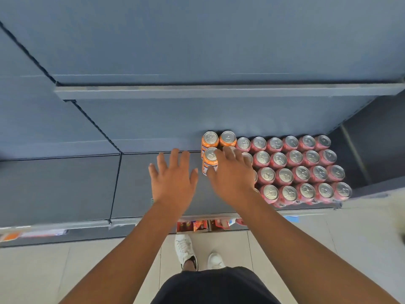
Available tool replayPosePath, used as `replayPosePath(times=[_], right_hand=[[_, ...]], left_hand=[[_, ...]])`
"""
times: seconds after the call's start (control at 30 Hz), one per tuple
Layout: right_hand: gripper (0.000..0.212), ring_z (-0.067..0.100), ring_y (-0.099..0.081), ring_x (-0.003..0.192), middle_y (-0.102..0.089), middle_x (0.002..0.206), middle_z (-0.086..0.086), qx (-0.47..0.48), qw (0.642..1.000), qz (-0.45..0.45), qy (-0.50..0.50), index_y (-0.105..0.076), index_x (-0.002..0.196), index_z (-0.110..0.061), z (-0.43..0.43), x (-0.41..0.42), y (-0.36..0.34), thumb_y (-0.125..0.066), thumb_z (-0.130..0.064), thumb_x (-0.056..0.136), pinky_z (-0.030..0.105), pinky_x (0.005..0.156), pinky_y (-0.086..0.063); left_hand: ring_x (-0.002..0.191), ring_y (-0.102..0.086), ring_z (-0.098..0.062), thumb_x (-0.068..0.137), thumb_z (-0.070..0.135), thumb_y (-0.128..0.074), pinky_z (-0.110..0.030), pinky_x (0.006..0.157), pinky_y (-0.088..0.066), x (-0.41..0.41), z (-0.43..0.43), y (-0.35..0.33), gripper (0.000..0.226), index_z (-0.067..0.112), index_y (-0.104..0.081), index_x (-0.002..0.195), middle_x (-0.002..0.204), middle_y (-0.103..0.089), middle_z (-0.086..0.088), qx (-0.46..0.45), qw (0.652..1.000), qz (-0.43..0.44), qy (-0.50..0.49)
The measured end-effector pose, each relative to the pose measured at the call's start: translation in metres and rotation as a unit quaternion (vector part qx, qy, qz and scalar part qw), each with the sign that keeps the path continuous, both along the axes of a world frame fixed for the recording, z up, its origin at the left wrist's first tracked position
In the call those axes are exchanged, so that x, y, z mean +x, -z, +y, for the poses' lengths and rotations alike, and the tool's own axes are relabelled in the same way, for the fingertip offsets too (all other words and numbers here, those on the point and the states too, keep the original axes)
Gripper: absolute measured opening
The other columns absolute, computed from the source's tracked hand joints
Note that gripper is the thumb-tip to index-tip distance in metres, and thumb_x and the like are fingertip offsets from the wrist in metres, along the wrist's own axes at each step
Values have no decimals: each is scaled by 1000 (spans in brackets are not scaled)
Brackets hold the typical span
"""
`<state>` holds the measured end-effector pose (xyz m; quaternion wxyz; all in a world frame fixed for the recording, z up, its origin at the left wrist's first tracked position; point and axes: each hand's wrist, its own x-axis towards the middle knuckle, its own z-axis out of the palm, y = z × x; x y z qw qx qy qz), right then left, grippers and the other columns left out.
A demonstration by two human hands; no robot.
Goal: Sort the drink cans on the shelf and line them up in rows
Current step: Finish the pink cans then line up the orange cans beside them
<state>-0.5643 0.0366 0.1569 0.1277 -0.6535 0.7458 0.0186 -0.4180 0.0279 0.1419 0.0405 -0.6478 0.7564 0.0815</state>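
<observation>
Insp. of shelf (153, 194): red cans (285, 175) stand upright in a tight block at the R end, four rows deep, tops level and sides touching. They are grouped by colour and squared to the front edge, presumably so stock faces the aisle. Orange cans (228, 138) begin a new column just L of that block, touching it: two at the back, two nearer. R hand (232, 178) lies over the nearer pair. Its fingers (228, 152) curl over the tops and the thumb presses the near side of the front-left orange can (210, 157), so it grips that can, prob. to seat it against its neighbours. L hand (173, 178) hovers over bare shelf just L of the oranges, fingers (175, 156) straight and spread, holding nothing; likely ready to square the row or stop a tip. The other nearer can is mostly hidden under R hand. Judgement: reds done, orange rows barely begun.
</observation>
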Motion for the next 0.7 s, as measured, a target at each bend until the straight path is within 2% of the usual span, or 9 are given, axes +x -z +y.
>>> replayPosePath(times=[0.2, 0.47, 0.6, 0.7], right_hand=[[50, 31, -33, 137, -41, 149, 5, -12, 997, -16, -78, -42, 142, -18, 17, 18, -15, -41, -40, 97, 45, 110, -28], [51, 32, -34, 137, -45, 144, 6, -19, 983, -45, -177, -39, 144, -19, 45, 64, -32, -41, -41, 98, 46, 110, -29], [48, 32, -38, 133, -46, 141, 4, -42, 971, -52, -227, -41, 141, -20, 52, 100, -45, -42, -41, 97, 45, 106, -33], [48, 31, -39, 131, -46, 142, 4, -54, 961, -54, -266, -40, 141, -19, 56, 131, -54, -41, -41, 98, 45, 104, -33]], left_hand=[[144, -21, -37, 100, 49, -36, -54, 114, -23, 19, 48, -23, 54, 22, -29, 147, 156, -27, -1, -20, 994, 8, -105], [139, -31, -38, 98, 48, -42, -54, 108, -30, 59, 104, -45, 49, 21, -42, 140, 148, -42, -2, -68, 974, 9, -217], [130, -42, -41, 95, 45, -52, -56, 101, -38, 88, 123, -55, 45, 17, -54, 131, 138, -52, -4, -114, 955, 13, -272], [129, -42, -41, 94, 44, -53, -57, 100, -39, 114, 136, -61, 44, 18, -55, 129, 137, -53, -4, -126, 943, 13, -309]])
